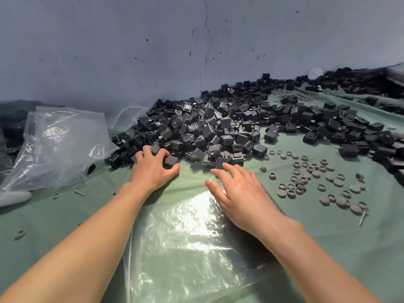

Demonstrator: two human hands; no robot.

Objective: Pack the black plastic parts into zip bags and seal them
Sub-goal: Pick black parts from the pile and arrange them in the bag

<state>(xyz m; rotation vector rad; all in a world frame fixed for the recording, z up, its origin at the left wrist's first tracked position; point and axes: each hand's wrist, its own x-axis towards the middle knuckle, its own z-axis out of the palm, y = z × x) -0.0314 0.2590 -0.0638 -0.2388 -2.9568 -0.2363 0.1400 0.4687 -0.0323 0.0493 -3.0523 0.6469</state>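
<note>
Heap of black plastic parts lying on the green cloth, piled against the wall. Left hand is curling its fingers round a few parts at the heap's near edge, gripping them. Right hand is spreading its fingers wide, holding nothing, at the far edge of a flat clear zip bag; contact unclear. Crumpled bags lying at left, grey rings and caps lying scattered at right.

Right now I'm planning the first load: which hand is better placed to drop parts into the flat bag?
Left. The left hand curls round black parts at the edge of the pile; the right hand is open and empty over the bag.
</note>
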